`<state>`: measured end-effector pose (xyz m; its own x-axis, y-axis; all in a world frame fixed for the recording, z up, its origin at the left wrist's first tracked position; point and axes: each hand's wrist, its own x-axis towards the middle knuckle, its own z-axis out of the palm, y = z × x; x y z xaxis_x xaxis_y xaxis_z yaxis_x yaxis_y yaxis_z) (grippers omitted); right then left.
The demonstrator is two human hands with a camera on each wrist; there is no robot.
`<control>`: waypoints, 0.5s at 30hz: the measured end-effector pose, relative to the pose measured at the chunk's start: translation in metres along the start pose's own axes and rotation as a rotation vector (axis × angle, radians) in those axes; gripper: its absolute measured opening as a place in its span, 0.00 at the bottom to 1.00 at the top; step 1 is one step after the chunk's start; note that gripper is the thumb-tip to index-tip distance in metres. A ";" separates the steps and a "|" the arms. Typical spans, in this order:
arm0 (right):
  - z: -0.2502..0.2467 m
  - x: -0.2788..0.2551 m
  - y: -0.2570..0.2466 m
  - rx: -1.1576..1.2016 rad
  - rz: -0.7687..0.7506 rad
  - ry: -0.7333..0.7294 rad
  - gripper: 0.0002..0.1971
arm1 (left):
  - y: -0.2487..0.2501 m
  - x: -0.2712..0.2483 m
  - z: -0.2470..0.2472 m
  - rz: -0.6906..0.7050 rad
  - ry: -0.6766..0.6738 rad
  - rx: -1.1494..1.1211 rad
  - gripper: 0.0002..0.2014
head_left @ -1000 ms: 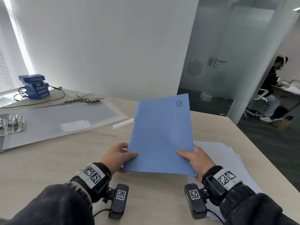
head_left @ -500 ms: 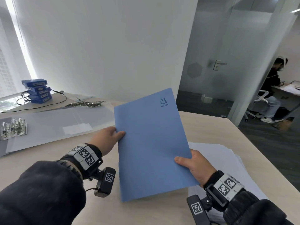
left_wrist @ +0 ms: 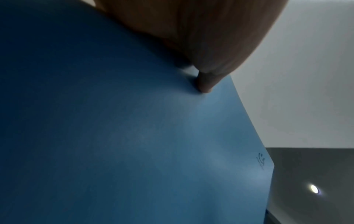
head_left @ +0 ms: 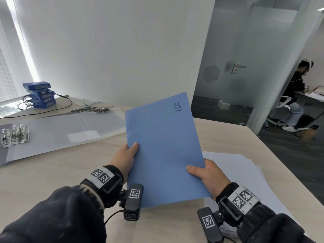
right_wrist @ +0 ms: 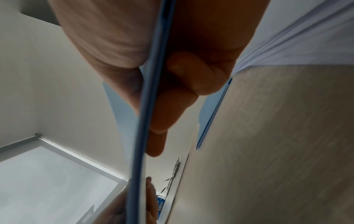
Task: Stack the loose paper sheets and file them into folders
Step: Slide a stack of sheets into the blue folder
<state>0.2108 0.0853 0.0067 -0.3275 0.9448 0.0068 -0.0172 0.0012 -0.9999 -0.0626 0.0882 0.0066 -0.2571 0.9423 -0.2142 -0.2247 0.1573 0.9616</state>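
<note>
While lifted above the table (head_left: 52, 174), blue folder (head_left: 163, 148) closed, pinched by left hand (head_left: 125, 159) and right hand (head_left: 207, 176) at both side edges. Loose paper sheets (head_left: 245, 172) lying unstacked at right, seemingly not filed yet.

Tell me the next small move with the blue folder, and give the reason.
Probably open it: let the left hand peel the front cover away while the right hand keeps its grip. The blue folder is held shut off the table, both thumbs on its cover, and the loose paper sheets lie unfiled beneath the right hand.
</note>
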 end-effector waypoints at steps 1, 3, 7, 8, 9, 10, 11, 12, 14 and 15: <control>-0.001 0.001 0.000 -0.002 0.003 0.001 0.20 | -0.002 -0.002 0.001 0.011 -0.009 0.001 0.10; -0.004 0.001 0.001 0.000 0.014 0.003 0.20 | -0.004 -0.003 -0.001 0.051 -0.018 0.060 0.10; -0.007 0.003 0.001 -0.001 0.023 0.011 0.21 | -0.002 -0.001 -0.009 0.051 0.010 0.101 0.15; -0.008 0.004 0.000 -0.004 0.023 0.009 0.20 | 0.000 0.001 -0.011 0.057 0.025 0.160 0.16; -0.009 0.005 0.000 -0.009 0.026 0.008 0.19 | 0.001 0.003 -0.014 0.077 0.044 0.252 0.17; -0.009 0.006 0.000 -0.015 0.030 0.007 0.16 | 0.002 0.006 -0.019 0.116 0.061 0.354 0.17; -0.010 0.007 0.000 -0.022 0.035 0.006 0.13 | 0.004 0.008 -0.023 0.162 0.078 0.451 0.18; -0.011 0.007 0.000 -0.029 0.039 0.004 0.12 | 0.006 0.010 -0.028 0.202 0.093 0.547 0.18; -0.013 0.007 0.000 -0.050 0.037 0.000 0.16 | 0.013 0.012 -0.037 0.256 0.107 0.729 0.19; -0.014 0.007 0.000 -0.061 0.040 -0.005 0.19 | 0.018 0.012 -0.041 0.266 0.110 0.824 0.20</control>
<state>0.2215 0.0959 0.0066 -0.3312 0.9430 -0.0337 0.0537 -0.0168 -0.9984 -0.1080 0.0907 0.0141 -0.3032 0.9510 0.0606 0.5960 0.1396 0.7907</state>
